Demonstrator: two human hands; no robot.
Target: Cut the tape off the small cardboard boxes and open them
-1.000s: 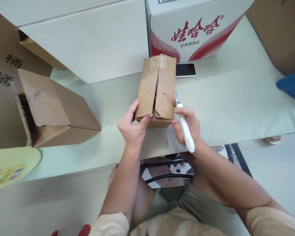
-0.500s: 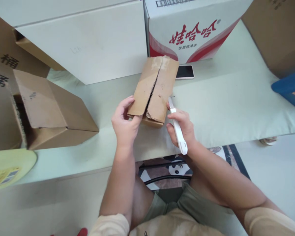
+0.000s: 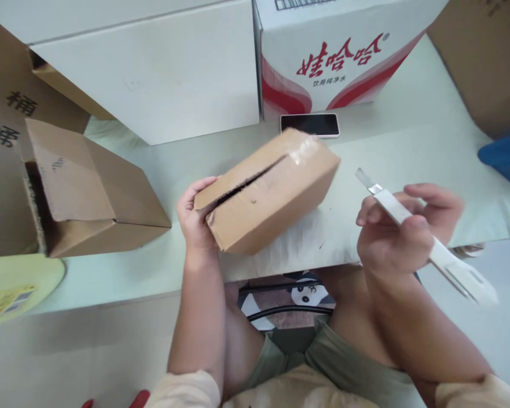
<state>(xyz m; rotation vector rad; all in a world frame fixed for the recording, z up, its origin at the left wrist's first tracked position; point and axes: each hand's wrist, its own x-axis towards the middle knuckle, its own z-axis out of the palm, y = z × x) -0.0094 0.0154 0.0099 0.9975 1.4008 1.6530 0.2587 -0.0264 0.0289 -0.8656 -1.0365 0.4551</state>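
Note:
My left hand (image 3: 199, 218) grips the near left end of a small brown cardboard box (image 3: 276, 198). A ragged slit runs along the middle of the box's top, and clear tape shows at its far end. The box slants up to the right over the table. Out to the right, apart from the box, my right hand (image 3: 408, 238) is closed round a white utility knife (image 3: 393, 205). Its blade is out and points up and left. The fingers of my left hand are partly hidden behind the box.
A black-screened phone (image 3: 309, 124) lies behind the box, before a white and red carton (image 3: 323, 73) and a plain white box (image 3: 153, 73). To the left stands an open cardboard box (image 3: 89, 181), near a yellow-green container (image 3: 21, 289). A blue container (image 3: 505, 153) is far right.
My right hand has drawn away from the box to the right with the knife. The box has turned clockwise in my left hand, its far end swinging right and uncovering the phone.

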